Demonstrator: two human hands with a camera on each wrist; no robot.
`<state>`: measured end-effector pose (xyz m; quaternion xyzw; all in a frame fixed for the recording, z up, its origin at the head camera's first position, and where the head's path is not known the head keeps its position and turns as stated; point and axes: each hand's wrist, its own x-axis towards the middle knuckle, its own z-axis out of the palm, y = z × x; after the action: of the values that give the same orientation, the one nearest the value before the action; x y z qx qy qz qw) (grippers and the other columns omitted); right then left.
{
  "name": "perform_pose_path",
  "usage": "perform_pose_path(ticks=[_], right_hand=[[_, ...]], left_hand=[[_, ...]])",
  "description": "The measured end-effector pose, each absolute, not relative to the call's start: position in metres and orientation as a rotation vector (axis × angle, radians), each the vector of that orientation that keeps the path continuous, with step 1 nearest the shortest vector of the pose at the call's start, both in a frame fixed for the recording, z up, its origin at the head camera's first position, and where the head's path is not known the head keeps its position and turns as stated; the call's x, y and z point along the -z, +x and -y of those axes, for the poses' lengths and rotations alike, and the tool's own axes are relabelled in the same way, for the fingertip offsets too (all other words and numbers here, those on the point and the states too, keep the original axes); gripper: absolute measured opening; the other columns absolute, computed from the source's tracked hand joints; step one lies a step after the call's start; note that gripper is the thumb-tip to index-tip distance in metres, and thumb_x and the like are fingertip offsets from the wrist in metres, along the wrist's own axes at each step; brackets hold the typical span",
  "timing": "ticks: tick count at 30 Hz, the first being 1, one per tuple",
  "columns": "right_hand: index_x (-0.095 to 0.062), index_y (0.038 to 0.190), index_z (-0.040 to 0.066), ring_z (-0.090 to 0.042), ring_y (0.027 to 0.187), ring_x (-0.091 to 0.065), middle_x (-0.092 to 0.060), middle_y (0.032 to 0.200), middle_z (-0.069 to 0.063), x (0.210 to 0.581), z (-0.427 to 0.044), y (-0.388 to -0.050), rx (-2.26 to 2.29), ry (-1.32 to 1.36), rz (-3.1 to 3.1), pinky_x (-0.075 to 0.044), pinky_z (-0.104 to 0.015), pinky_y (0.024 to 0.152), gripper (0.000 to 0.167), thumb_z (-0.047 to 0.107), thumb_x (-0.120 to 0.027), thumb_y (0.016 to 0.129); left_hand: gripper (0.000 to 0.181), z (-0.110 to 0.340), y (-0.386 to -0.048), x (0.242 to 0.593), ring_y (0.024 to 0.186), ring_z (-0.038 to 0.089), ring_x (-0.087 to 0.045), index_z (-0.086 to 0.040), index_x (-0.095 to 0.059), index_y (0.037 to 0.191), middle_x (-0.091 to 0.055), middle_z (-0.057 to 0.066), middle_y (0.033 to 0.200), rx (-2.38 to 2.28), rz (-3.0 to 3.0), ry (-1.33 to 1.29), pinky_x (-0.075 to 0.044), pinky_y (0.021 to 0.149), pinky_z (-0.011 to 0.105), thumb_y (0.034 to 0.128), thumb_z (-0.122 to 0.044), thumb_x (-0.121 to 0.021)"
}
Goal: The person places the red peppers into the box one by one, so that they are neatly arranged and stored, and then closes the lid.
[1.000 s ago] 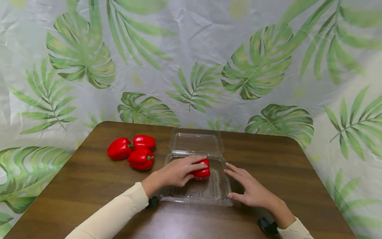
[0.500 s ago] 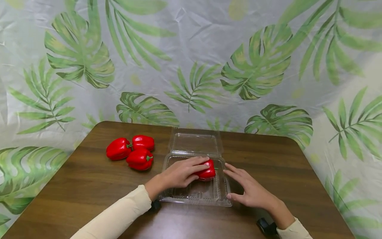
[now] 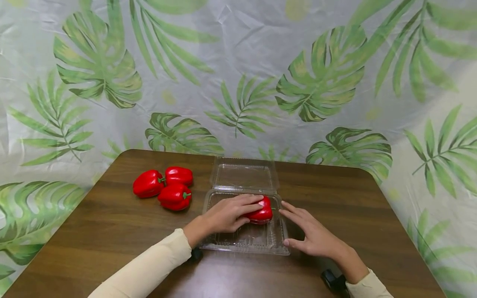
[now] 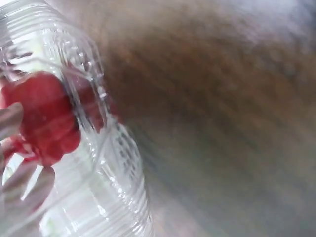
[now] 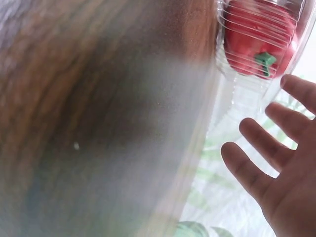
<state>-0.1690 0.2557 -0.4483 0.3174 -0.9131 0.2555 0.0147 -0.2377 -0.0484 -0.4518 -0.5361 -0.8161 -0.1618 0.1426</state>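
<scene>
With my left hand (image 3: 227,213) I hold a red pepper (image 3: 263,212) from above, fingers over its top and thumb at its near side, inside the right part of a clear plastic container (image 3: 257,244), its green stem pointing right. My right hand (image 3: 314,234) holds nothing, its fingers spread at the container's right rim, though I can't tell whether they touch it. The lid (image 3: 244,176) lies folded back on the table (image 3: 328,194), and three more red peppers (image 3: 174,196) sit clustered to the left.

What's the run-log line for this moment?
left hand: holds red pepper in clear container; right hand: open beside container; lid: open; three other peppers: on table
</scene>
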Motion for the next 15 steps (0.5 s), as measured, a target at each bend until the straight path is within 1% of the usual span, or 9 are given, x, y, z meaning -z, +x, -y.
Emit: perform_pose_path(ticks=[3,11,15], right_hand=[[-0.044,0.149,0.012,-0.038,0.141,-0.04,-0.033,0.162,-0.013,0.4472,-0.2548,-0.1688,-0.793,0.985,2.844,-0.042,-0.066,0.104,0.075,0.042,-0.073,0.087],[-0.044,0.15,0.012,-0.038,0.141,-0.04,-0.034,0.161,-0.014,0.446,-0.2538,-0.1682,-0.777,0.983,2.828,-0.042,-0.065,0.104,0.075,0.04,-0.073,0.086],[-0.043,0.15,0.013,-0.038,0.141,-0.04,-0.034,0.161,-0.014,0.4465,-0.2541,-0.1682,-0.782,0.992,2.825,-0.042,-0.065,0.103,0.075,0.039,-0.074,0.087]], left_hand=[[0.055,0.0484,-0.2382,0.4521,0.14,0.024,-0.049,-0.015,-0.053,0.144,-0.047,0.006,0.155,0.475,2.343,-1.566,-0.048,0.109,0.038,0.0918,-0.016,-0.068],[0.054,0.0463,-0.2384,0.4517,0.14,0.023,-0.049,-0.015,-0.053,0.144,-0.046,0.006,0.155,0.505,2.327,-1.567,-0.052,0.105,0.036,0.0924,-0.016,-0.069],[0.054,0.0462,-0.2373,0.4506,0.14,0.024,-0.049,-0.015,-0.053,0.144,-0.046,0.007,0.155,0.5,2.334,-1.57,-0.051,0.105,0.037,0.0926,-0.017,-0.069]])
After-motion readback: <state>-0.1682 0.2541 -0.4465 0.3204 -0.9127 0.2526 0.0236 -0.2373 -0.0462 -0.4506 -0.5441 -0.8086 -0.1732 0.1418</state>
